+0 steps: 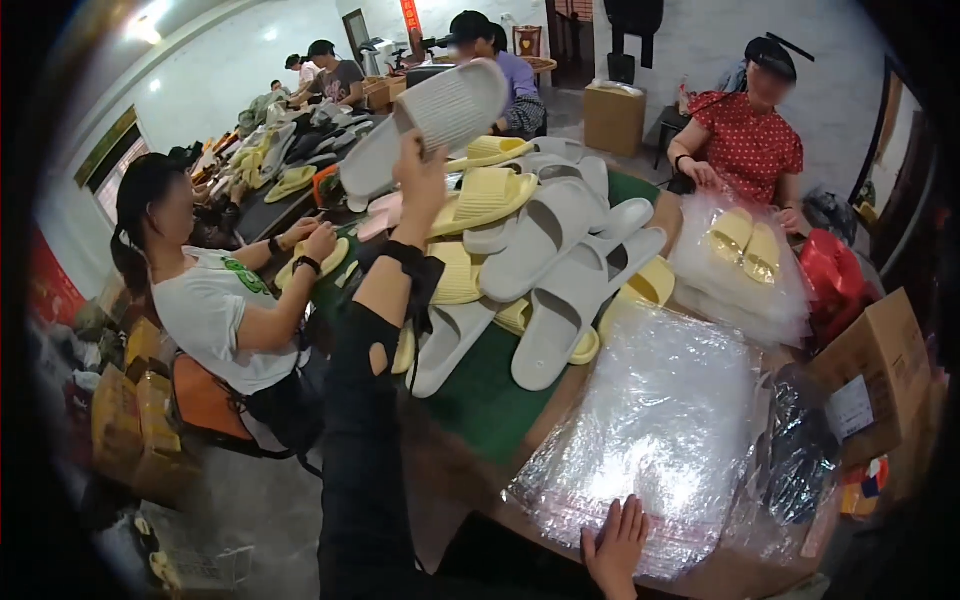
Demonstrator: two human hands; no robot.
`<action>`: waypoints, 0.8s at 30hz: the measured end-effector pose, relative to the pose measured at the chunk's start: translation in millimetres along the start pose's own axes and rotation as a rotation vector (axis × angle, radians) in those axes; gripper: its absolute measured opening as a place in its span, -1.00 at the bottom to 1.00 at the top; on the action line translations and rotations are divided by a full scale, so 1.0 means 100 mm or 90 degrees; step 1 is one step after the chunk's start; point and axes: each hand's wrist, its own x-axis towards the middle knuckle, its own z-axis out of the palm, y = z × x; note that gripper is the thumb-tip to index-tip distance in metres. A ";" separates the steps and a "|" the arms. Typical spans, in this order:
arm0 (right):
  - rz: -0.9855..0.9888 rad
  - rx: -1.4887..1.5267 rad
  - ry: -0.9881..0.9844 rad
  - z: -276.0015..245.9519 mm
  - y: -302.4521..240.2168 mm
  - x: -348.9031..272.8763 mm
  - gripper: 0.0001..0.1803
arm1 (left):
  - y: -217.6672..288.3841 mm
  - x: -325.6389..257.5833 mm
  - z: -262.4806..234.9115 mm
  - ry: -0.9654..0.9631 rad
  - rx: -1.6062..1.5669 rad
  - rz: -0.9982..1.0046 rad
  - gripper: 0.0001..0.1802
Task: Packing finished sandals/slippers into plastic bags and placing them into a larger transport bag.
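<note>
Raised over the pile, my left hand (420, 180) is closed around a grey ridged slide slipper (455, 105). A second grey slipper (368, 162) shows just left of it; I cannot tell whether the same hand grips it too. My right hand (616, 548) lies flat with its fingers stretched out on the near edge of a stack of clear plastic bags (660, 400). Between my hands and beyond is a heap of grey slippers (555, 325) and yellow slippers (485, 200) on a green mat (490, 415).
A co-worker in a red dotted top (745, 145) handles a bagged yellow pair (745, 240) at the right. Another in a white shirt (215, 310) works at the left. A cardboard box (880, 370) and a dark plastic-wrapped bundle (797, 445) stand beside the bags.
</note>
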 end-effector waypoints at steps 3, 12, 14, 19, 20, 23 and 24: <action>0.001 -0.007 0.013 -0.07 0.01 -0.01 -0.25 | 0.78 -0.38 0.33 0.049 0.290 0.207 -0.60; -0.022 0.030 0.044 -0.04 -0.05 -0.05 -0.24 | 2.34 -1.82 0.58 -0.284 -0.302 0.028 -0.64; -0.015 0.022 0.050 -0.01 0.03 -0.07 -0.24 | 2.79 -2.04 0.54 -0.433 -0.353 -0.104 -0.60; -0.024 -0.003 0.119 0.01 0.07 -0.05 -0.31 | 3.17 -2.34 0.54 -0.568 -0.415 -0.367 -0.57; -0.015 0.000 0.108 0.02 0.06 -0.04 -0.31 | 3.19 -2.34 0.53 -0.550 -0.394 -0.343 -0.59; -0.004 0.012 0.102 0.05 0.05 -0.02 -0.31 | 3.12 -2.40 0.55 -0.490 -0.313 -0.263 -0.63; -0.023 0.028 0.102 0.04 0.05 -0.02 -0.31 | 3.10 -2.42 0.55 -0.501 -0.325 -0.258 -0.63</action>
